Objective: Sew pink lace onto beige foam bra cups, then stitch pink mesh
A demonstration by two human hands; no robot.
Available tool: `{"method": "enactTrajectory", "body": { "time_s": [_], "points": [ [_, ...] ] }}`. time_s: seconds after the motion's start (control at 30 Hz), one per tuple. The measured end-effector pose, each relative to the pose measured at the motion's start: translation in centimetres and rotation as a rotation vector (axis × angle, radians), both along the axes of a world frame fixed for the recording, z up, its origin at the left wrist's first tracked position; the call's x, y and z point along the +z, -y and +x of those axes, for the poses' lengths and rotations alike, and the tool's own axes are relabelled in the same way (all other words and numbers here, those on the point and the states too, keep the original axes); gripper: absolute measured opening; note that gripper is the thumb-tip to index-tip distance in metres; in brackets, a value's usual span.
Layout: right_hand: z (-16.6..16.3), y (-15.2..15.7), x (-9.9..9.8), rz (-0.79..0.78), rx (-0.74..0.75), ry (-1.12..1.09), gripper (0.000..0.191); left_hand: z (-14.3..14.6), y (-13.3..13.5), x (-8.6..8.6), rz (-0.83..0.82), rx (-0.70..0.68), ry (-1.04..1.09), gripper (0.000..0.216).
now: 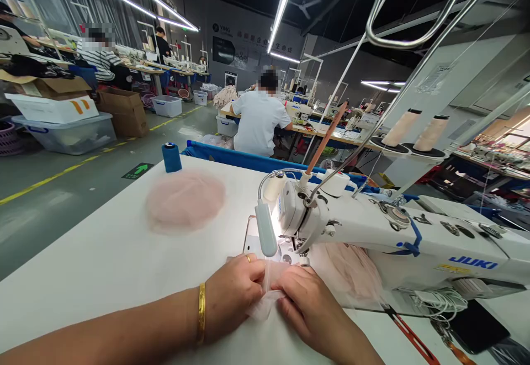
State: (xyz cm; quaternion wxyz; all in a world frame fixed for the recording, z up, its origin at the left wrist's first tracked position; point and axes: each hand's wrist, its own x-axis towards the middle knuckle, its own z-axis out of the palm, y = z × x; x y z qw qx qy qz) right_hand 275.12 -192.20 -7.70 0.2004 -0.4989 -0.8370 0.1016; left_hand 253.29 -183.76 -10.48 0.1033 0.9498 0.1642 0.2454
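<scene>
My left hand (234, 293), with a gold ring and bangle, pinches a small piece of sheer pink mesh fabric (267, 299) flat on the white table. My right hand (308, 301) grips the same fabric from the right side. Both hands sit just in front of the needle area of a white Juki sewing machine (372, 232), whose small lamp (265, 235) lights the plate. More pink mesh (351, 271) is bunched under the machine's arm. A round stack of pink mesh pieces (185, 199) lies farther back on the table.
A blue thread spool (171, 157) stands at the table's far edge. Two beige thread cones (416, 130) sit on a stand behind the machine. A person in a white shirt (259, 122) sits ahead at another station. Boxes and bins (66, 116) line the aisle at left.
</scene>
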Motion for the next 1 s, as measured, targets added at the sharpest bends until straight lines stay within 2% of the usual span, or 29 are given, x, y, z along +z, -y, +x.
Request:
{"method": "enactTrajectory", "body": {
  "time_s": [0.17, 0.3, 0.4, 0.6, 0.7, 0.8, 0.9, 1.0],
  "points": [
    [0.0, -0.3, -0.4, 0.008, -0.008, -0.010, 0.019, 0.4, -0.8, 0.2, 0.056, 0.009, -0.001, 0.029],
    [0.2, -0.8, -1.5, 0.101, -0.006, -0.022, 0.024, 0.9, -1.8, 0.1, 0.102, -0.004, -0.008, 0.032],
    [0.4, -1.0, -2.0, 0.148, -0.027, -0.019, 0.030, 1.1, -2.2, -0.1, 0.126, -0.004, 0.040, 0.028],
    [0.1, -1.7, -2.1, 0.139, -0.071, -0.029, 0.032, 1.3, -2.9, 0.4, 0.108, 0.043, 0.103, 0.014],
    [-0.3, -2.2, -2.3, 0.165, -0.048, -0.069, 0.034, 1.5, -3.2, 0.5, 0.035, -0.005, 0.124, 0.015],
    [-0.5, -2.5, -2.9, 0.203, -0.039, -0.135, 0.028, 1.6, -3.5, 0.6, -0.118, -0.070, 0.177, 0.016],
    [-0.7, -2.5, -3.3, 0.203, -0.182, -0.206, 0.023, 1.8, -3.8, 1.1, -0.305, -0.106, 0.213, 0.021],
    [-0.9, -2.5, -3.2, 0.167, -0.308, -0.298, 0.027, 1.9, -4.1, 1.7, -0.429, -0.130, 0.212, 0.025]
  ]
}}
